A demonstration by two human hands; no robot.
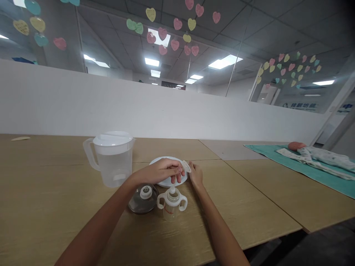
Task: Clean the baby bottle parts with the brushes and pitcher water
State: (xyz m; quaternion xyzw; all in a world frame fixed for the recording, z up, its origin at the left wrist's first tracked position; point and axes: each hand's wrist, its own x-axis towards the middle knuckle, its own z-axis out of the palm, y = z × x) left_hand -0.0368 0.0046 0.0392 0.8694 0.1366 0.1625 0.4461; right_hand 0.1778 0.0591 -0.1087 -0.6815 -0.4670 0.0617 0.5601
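Observation:
A clear baby bottle (170, 211) with two white side handles stands upright on the table, its mouth uncovered. Above it, my left hand (168, 171) hangs with bent fingers pointing down. A small white piece (172, 189) shows between those fingertips and the bottle mouth; whether the fingers grip it cannot be made out. My right hand (195, 174) is closed at the edge of a small pale oval piece (186, 166), held tilted beside the left fingers. Behind both hands lies a white plate (166, 182), partly covered by the left hand.
Left of the bottle sits a dark transparent lid-like dome (141, 205) with a white knob. A clear pitcher (115, 162) with a white lid stands farther left. At the right, a teal cloth (266, 153) carries folded baby clothes (327, 157) and a reddish round object (296, 146).

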